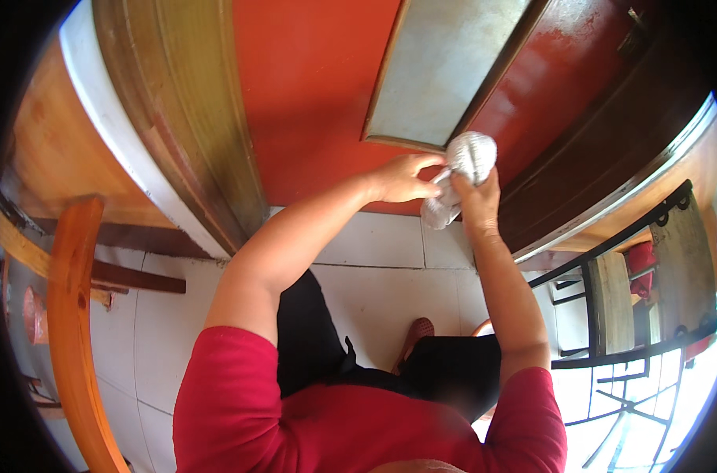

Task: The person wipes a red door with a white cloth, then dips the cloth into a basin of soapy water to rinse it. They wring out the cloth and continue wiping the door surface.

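A bunched white cloth (472, 152) is held up in front of a red door (311, 106), near the lower end of the door's framed grey-blue panel (438, 71). My right hand (479, 201) grips the cloth from the right, the thumb pressed across its middle. From the left, my left hand (409, 177) has its thumb and fingers curved around a fold of the same cloth. The cloth's lower end hangs down between the two hands. Part of my left fingers is hidden behind it.
A brown door frame (211, 118) rises on the left, a dark wooden one (577, 130) on the right. An orange wooden chair part (75, 307) stands at left. A metal-framed wooden chair (612, 301) is at right. White tiles (376, 242) cover the floor.
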Demonstrator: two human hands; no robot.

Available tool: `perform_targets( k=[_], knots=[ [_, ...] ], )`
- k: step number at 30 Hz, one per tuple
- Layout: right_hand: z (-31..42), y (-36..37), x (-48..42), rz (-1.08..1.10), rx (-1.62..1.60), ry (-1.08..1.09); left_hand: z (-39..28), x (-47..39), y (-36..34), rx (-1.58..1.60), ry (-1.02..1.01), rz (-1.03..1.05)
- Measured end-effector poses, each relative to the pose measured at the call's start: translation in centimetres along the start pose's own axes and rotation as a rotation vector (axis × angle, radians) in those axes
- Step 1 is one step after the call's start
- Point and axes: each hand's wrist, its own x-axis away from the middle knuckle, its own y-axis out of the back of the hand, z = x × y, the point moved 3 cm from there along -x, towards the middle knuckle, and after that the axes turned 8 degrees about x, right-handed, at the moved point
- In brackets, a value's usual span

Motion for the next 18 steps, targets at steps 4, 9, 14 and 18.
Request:
perform_targets(
  k=[4,9,14,18],
  knots=[
    [-1.0,-1.7,-1.1,-0.073,0.406,0.117,4.6,-0.2,2.6,-0.046,0.074,-0.166],
    [-1.3,-4.6,-4.9,-0.044,0.689,0.523,8.3,0.5,6.5,0.04,0.198,-0.534],
    [5.0,-5.7,-11.6,-0.264,0.824,0.874,10.3,1.3,9.9,-0.032,0.129,-0.724],
    [10.6,-6.8,-16.8,-0.58,0.783,0.919,10.4,3.4,11.1,-0.064,0.206,-0.737]
  ],
)
